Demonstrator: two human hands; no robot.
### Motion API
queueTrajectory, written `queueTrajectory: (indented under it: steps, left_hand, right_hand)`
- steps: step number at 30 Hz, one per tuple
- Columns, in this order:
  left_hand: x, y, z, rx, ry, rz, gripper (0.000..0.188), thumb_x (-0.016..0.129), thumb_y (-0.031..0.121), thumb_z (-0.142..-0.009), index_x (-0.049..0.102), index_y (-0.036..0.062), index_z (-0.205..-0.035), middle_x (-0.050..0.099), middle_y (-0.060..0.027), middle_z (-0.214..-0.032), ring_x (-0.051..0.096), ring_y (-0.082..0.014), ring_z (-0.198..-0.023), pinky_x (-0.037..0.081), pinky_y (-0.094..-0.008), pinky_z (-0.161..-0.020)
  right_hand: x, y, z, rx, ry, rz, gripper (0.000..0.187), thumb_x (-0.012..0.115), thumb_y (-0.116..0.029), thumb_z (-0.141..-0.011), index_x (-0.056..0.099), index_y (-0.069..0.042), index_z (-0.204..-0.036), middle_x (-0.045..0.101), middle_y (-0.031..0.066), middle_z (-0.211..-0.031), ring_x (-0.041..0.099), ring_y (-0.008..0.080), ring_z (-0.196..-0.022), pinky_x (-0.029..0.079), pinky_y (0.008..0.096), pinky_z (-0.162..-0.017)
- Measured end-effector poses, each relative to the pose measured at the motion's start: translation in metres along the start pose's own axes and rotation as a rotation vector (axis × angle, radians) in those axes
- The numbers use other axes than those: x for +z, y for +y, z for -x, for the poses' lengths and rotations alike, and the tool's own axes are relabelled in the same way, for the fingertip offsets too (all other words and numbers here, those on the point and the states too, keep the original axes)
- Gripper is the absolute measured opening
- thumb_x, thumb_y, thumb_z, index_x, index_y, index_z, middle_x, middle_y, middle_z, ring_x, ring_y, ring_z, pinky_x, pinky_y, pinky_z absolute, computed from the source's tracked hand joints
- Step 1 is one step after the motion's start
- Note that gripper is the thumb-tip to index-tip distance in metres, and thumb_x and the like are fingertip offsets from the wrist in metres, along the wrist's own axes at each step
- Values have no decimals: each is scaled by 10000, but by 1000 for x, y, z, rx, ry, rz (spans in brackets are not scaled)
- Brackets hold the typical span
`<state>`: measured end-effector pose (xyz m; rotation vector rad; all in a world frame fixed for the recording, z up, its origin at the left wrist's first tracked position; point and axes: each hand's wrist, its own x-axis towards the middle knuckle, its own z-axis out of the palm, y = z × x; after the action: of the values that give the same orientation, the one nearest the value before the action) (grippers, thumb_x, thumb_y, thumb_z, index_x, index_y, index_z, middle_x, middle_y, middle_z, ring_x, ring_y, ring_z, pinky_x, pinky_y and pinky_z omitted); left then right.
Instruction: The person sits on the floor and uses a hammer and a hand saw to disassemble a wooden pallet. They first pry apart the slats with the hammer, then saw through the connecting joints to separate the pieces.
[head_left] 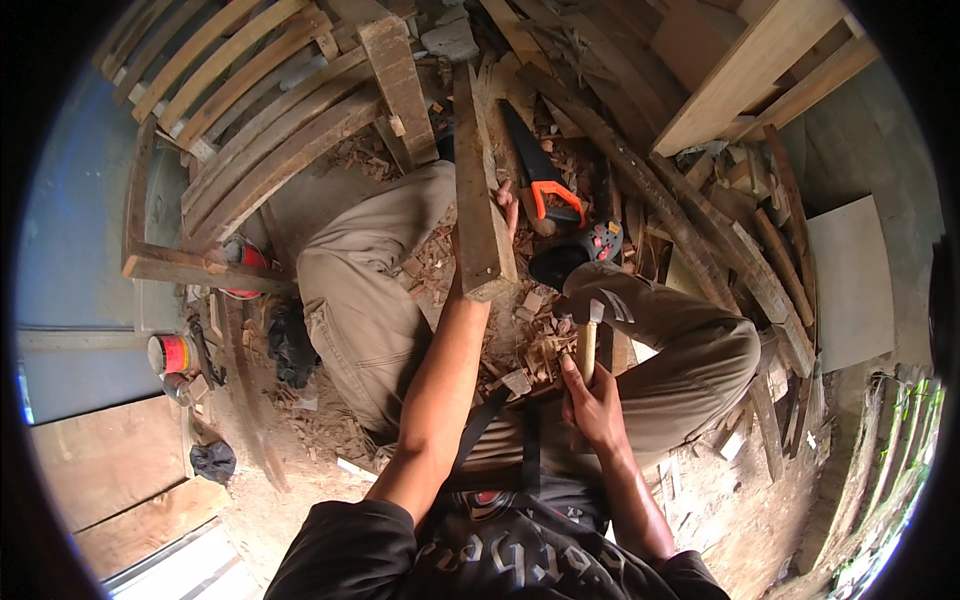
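My right hand (595, 402) is wrapped round the wooden handle of a claw hammer (588, 345), its metal head pointing away from me above my right thigh. A long, squared wooden beam (478, 210) extends away from me between my legs, its near end raised toward me. My left arm passes under that beam, and the fingers of my left hand (508, 208) show along its right side, gripping it; the palm is hidden behind the wood. Just right of the beam lies a hand saw (540, 175) with a dark blade and an orange-and-black handle.
Wood chips (535, 345) cover the ground between my legs. A slatted wooden frame (270, 160) stands at the far left. Long planks (650, 180) are piled on the right beside a pale board (850, 285). A red-labelled can (172, 354) and a black plastic bag (290, 345) sit left.
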<state>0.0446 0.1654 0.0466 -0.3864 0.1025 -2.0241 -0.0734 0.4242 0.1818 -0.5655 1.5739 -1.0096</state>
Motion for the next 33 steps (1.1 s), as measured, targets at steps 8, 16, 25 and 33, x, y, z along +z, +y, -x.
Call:
queueTrajectory:
  steps: [8,16,25,33]
  left_hand:
    - [28,-6,1,84,185,370,471,441,133,-1014,348,-24,-1448,458,-225,-1429,542,-319,-1251,503,-392,-1038]
    - [21,3,-7,-99,-49,493,454,440,117,-1012,369,10,-1447,615,-100,-1058,647,-198,-924,569,-347,-899]
    - [39,-17,-23,-249,384,-307,806,517,623,-906,399,-49,-1333,569,-175,-1104,596,-270,-975,494,-413,-913]
    - [26,-34,-29,-337,955,-964,599,637,553,-863,532,34,-1145,601,-106,-929,634,-235,-802,544,-390,-762]
  right_hand:
    - [6,-11,7,61,-154,123,414,633,-394,-951,558,4,-862,508,3,-589,477,75,-473,380,257,-440]
    - [15,-12,8,32,-253,175,384,605,-358,-975,536,6,-874,512,-9,-623,466,58,-461,370,234,-418]
    - [9,-10,14,-27,-54,4,384,600,-374,-973,542,-7,-877,505,-14,-583,478,65,-455,368,237,-403]
    - [-21,-9,10,-13,128,49,411,599,-415,-966,520,-38,-826,497,-5,-563,482,79,-434,373,240,-397]
